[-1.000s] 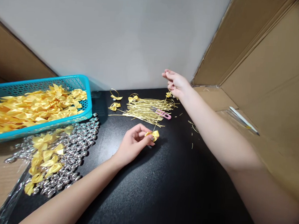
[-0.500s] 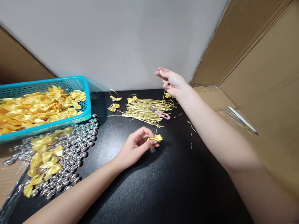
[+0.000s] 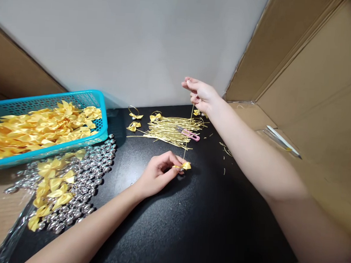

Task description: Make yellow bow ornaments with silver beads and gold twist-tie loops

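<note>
A: How is the left hand (image 3: 161,173) placed?
B: It is held low over the black speckled table (image 3: 218,220). A small yellow satin ribbon bow (image 3: 186,166) is pinched between its thumb and fingers, and a shiny silver bead (image 3: 181,169) is seen against the bow's underside.

A: And the right hand (image 3: 202,95)?
B: It is raised higher and farther back. Its lower fingers are curled in on a thin gold cord (image 3: 188,133), while the upper ones are stretched out; how exactly the cord is gripped cannot be told. The cord is drawn straight between the bow and this hand.

A: What is passed over by the cord?
B: A flat bundle of cut gold cords (image 3: 166,127), on which small pink-handled snips (image 3: 193,136) are laid. Beside the bundle's left end, a yellow bow with a gold loop (image 3: 135,115) is set down.

A: What is found on the left?
B: A teal perforated plastic basket (image 3: 105,124), by which a heap of yellow satin bows (image 3: 46,124) is held. Just in front, many silver oval beads (image 3: 84,177) are scattered, partly covered by loose yellow bows (image 3: 62,196).
</note>
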Motion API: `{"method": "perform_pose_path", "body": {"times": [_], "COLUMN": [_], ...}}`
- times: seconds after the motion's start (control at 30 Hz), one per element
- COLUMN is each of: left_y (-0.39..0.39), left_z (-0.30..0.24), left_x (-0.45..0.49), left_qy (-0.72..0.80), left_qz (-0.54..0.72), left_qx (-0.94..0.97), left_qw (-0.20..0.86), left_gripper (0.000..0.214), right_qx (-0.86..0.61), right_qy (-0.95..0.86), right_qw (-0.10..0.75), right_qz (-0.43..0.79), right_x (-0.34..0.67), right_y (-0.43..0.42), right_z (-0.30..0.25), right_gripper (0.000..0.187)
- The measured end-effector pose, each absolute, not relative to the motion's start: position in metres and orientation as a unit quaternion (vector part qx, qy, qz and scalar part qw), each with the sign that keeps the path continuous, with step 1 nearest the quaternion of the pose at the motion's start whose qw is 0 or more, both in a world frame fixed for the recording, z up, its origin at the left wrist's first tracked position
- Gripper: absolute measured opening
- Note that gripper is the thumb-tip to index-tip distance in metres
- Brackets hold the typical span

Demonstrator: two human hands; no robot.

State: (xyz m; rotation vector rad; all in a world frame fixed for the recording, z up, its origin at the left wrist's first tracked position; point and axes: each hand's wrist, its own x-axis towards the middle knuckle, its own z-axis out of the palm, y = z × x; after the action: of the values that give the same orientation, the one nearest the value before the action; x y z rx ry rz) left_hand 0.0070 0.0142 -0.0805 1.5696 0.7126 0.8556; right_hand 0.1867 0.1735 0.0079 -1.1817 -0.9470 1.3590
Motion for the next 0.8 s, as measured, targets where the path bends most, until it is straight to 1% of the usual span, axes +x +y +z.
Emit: {"method": "perform_pose_path", "body": {"times": [0.07, 0.13, 0.2, 0.27, 0.3, 0.37, 0.5, 0.53, 0.57, 0.67, 0.73, 0.8], "left_y": [0.015, 0.016, 0.018, 0.019, 0.018, 0.012, -0.015, -0.023, -0.03, -0.047, -0.054, -0.058], "left_z": [-0.076, -0.072, -0.073, -0.076, -0.079, -0.083, -0.083, -0.082, -0.08, -0.075, -0.073, -0.072], "left_x": [0.006, 0.003, -0.002, -0.008, -0.011, -0.017, -0.02, -0.019, -0.017, -0.007, 0.002, 0.01], "left_qy": [0.293, 0.287, 0.29, 0.298, 0.307, 0.332, 0.378, 0.385, 0.39, 0.41, 0.409, 0.411], "left_qz": [0.349, 0.325, 0.279, 0.212, 0.188, 0.166, 0.129, 0.109, 0.053, -0.063, -0.093, -0.088], "left_qx": [0.726, 0.795, 0.871, 0.925, 0.931, 0.929, 0.916, 0.916, 0.918, 0.907, 0.905, 0.904], "left_qw": [0.515, 0.424, 0.281, 0.103, 0.059, 0.017, -0.029, -0.036, -0.053, -0.075, -0.073, -0.077], "left_gripper": [0.009, 0.012, 0.014, 0.016, 0.017, 0.02, 0.023, 0.024, 0.025, 0.03, 0.025, 0.019], "right_qx": [-0.481, -0.459, -0.427, -0.385, -0.366, -0.34, -0.304, -0.301, -0.305, -0.372, -0.429, -0.466], "right_qy": [-0.396, -0.406, -0.419, -0.433, -0.442, -0.459, -0.458, -0.451, -0.442, -0.412, -0.4, -0.393], "right_qw": [0.526, 0.526, 0.529, 0.53, 0.529, 0.519, 0.489, 0.484, 0.479, 0.465, 0.454, 0.448], "right_qz": [0.578, 0.589, 0.602, 0.619, 0.625, 0.636, 0.677, 0.687, 0.694, 0.69, 0.671, 0.654], "right_x": [0.185, 0.184, 0.183, 0.183, 0.183, 0.183, 0.181, 0.18, 0.178, 0.171, 0.163, 0.155], "right_y": [0.171, 0.167, 0.161, 0.153, 0.149, 0.141, 0.131, 0.131, 0.131, 0.139, 0.147, 0.156], "right_z": [0.01, 0.016, 0.022, 0.028, 0.03, 0.031, 0.019, 0.014, 0.009, -0.009, -0.022, -0.033], "right_gripper": [0.016, 0.016, 0.016, 0.015, 0.014, 0.012, 0.011, 0.011, 0.011, 0.01, 0.009, 0.012]}}
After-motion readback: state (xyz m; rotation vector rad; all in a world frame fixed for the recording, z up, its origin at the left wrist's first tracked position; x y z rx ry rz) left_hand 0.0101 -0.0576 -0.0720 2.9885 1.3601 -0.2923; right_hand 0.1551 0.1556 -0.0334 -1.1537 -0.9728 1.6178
